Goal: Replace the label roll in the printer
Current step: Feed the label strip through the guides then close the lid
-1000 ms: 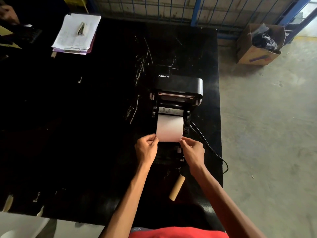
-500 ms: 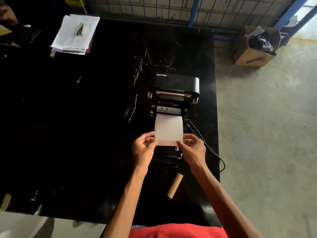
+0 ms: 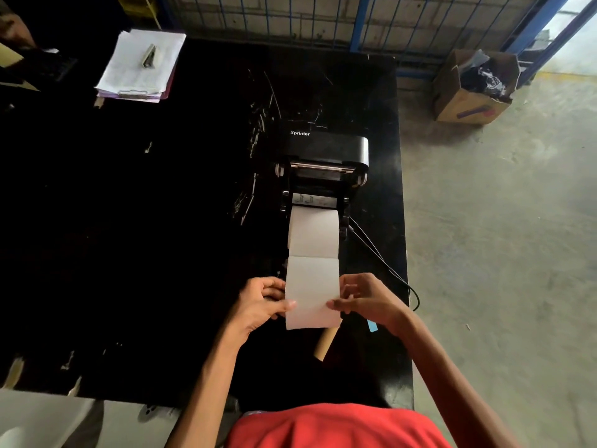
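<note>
A black Xprinter label printer (image 3: 326,147) stands open on the black table (image 3: 161,221), lid tilted back. A white label roll (image 3: 313,231) sits in its bay. A strip of labels (image 3: 311,292) is unrolled from it toward me. My left hand (image 3: 261,302) pinches the strip's left edge and my right hand (image 3: 365,299) pinches its right edge, holding it above the table. An empty brown cardboard core (image 3: 326,342) lies on the table just under the strip's end.
A black cable (image 3: 384,266) runs from the printer's right side off the table edge. A clipboard with papers (image 3: 142,66) lies at the far left. A cardboard box (image 3: 471,88) stands on the concrete floor to the right. Wire fencing (image 3: 323,17) runs behind the table.
Both hands have pulled the leading edge of the labels toward me, so a longer strip is now unrolled from the roll. The printer and the empty core have not moved.
</note>
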`<state>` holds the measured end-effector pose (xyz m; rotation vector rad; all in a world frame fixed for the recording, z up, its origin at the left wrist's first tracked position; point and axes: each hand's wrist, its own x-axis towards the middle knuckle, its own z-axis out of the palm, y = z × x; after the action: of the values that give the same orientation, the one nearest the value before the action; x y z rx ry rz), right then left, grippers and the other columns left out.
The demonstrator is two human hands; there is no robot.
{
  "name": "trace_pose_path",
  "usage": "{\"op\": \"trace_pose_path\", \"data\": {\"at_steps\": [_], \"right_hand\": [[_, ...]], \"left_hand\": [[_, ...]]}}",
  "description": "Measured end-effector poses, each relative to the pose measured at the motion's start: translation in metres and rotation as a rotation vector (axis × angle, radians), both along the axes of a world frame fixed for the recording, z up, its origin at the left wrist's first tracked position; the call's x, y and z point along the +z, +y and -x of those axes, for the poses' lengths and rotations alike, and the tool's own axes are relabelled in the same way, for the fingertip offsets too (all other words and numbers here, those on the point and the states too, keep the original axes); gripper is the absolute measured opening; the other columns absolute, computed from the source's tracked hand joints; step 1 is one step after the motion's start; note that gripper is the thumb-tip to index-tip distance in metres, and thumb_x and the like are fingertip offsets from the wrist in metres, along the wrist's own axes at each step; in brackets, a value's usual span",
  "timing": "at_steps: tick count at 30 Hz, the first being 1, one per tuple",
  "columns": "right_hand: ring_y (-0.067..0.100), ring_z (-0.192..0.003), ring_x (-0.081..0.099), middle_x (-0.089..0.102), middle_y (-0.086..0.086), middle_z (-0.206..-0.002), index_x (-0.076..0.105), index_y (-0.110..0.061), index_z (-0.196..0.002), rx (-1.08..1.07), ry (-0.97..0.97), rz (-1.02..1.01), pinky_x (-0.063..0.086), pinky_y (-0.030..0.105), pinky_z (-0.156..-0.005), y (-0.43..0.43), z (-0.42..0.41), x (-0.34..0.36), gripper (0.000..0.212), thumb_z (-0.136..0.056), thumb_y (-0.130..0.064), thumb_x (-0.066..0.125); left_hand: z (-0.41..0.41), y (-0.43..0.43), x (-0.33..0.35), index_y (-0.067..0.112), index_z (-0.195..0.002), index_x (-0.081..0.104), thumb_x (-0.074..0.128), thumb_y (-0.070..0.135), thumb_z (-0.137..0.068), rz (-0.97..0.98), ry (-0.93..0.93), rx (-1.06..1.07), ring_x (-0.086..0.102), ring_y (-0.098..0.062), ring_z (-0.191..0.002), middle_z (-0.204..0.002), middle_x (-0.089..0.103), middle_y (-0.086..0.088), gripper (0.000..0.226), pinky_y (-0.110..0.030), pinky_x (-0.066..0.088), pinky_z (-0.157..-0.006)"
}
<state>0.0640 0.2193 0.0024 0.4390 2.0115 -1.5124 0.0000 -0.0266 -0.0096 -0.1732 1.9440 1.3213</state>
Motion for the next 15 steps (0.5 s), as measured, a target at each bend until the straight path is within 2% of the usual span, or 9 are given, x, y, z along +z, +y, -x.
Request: {"op": "trace_pose_path", "data": {"at_steps": [3, 5, 7, 9, 12, 15], "right_hand": [[-0.003, -0.058, 0.06, 0.072, -0.013, -0.066, 0.072, -0.025, -0.077, 0.129, -0.001, -0.083, 0.046, 0.016, -0.061, 0.0, -0.007, -0.007, 0.017, -0.081, -0.015, 0.084], [-0.001, -0.056, 0.059, 0.068, -0.01, -0.063, 0.069, -0.019, -0.07, 0.06, 0.073, -0.191, 0.046, 0.019, -0.062, -0.003, -0.009, -0.013, 0.02, -0.08, -0.013, 0.084], [-0.003, -0.054, 0.06, 0.068, -0.006, -0.063, 0.068, -0.008, -0.074, -0.037, 0.189, -0.273, 0.046, 0.014, -0.059, -0.007, -0.006, -0.015, 0.019, -0.082, -0.015, 0.083], [-0.004, -0.053, 0.063, 0.072, -0.001, -0.066, 0.068, -0.005, -0.078, -0.123, 0.292, -0.307, 0.049, 0.013, -0.059, -0.011, 0.003, -0.015, 0.018, -0.084, -0.014, 0.082], [0.009, -0.06, 0.072, 0.076, 0.003, -0.072, 0.069, -0.009, -0.084, -0.223, 0.367, -0.313, 0.057, 0.026, -0.063, -0.011, 0.024, -0.016, 0.011, -0.087, -0.013, 0.079], [0.013, -0.066, 0.074, 0.077, 0.004, -0.079, 0.067, -0.019, -0.081, -0.301, 0.392, -0.339, 0.062, 0.032, -0.065, -0.009, 0.041, -0.023, 0.015, -0.087, -0.014, 0.08]], "left_hand": [[-0.008, -0.004, -0.005, 0.009, -0.095, 0.071, 0.083, 0.003, -0.076, 0.071, 0.02, -0.111, 0.069, -0.011, -0.061, -0.085, 0.076, -0.007, 0.023, -0.018, 0.052, -0.052], [-0.009, -0.001, -0.008, 0.013, -0.085, 0.07, 0.084, 0.003, -0.075, 0.085, 0.115, -0.077, 0.068, -0.013, -0.067, -0.084, 0.075, -0.006, 0.02, -0.016, 0.052, -0.055], [-0.003, 0.006, -0.011, 0.015, -0.082, 0.069, 0.084, 0.003, -0.074, 0.107, 0.245, -0.039, 0.066, -0.015, -0.07, -0.082, 0.073, -0.004, 0.021, -0.024, 0.056, -0.064], [0.008, 0.014, -0.013, 0.014, -0.084, 0.07, 0.083, 0.003, -0.075, 0.124, 0.351, -0.005, 0.065, -0.013, -0.068, -0.078, 0.071, 0.0, 0.019, -0.028, 0.056, -0.067], [0.03, 0.028, -0.014, 0.015, -0.086, 0.07, 0.084, 0.008, -0.076, 0.14, 0.468, 0.046, 0.065, -0.008, -0.066, -0.077, 0.071, 0.004, 0.019, -0.021, 0.054, -0.064], [0.048, 0.039, -0.021, 0.014, -0.086, 0.072, 0.086, 0.011, -0.075, 0.153, 0.538, 0.062, 0.066, -0.008, -0.067, -0.078, 0.072, 0.002, 0.018, -0.015, 0.052, -0.063]]}}
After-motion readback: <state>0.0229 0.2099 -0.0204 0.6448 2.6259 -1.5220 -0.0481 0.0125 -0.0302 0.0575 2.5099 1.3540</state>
